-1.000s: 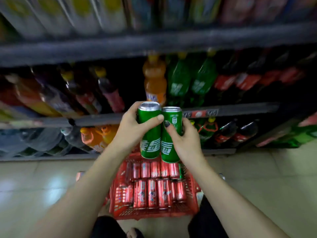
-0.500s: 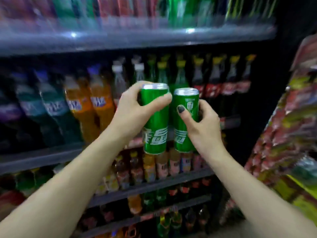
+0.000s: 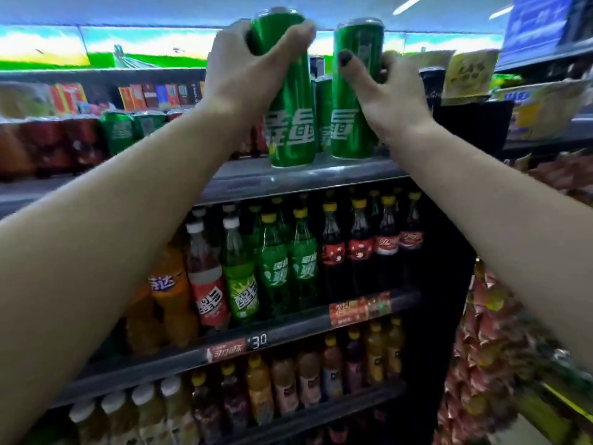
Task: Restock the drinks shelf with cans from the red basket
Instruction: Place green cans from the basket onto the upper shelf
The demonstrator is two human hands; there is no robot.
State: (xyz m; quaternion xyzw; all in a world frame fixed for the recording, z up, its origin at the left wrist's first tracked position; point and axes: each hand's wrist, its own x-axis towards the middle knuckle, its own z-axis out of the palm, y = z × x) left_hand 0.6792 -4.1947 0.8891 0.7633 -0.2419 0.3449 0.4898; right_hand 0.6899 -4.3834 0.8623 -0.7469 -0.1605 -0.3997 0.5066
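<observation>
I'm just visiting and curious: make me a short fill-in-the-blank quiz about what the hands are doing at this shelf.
1. Each hand grips one tall can, and both cans are coloured ____.
2. The left hand holds the left can near its ____ end.
3. The right can, gripped by the right hand, stands at the front of the ____ shelf.
4. The shelf directly below holds plastic ____.

Missing words: green; top; top; bottles

Both bare arms reach up and forward, converging toward the middle. The left hand (image 3: 247, 75) wraps its fingers and thumb round a can (image 3: 288, 101) near its top. The right hand (image 3: 390, 91) grips a second can (image 3: 354, 91), thumb across its front, fingers behind.
</observation>
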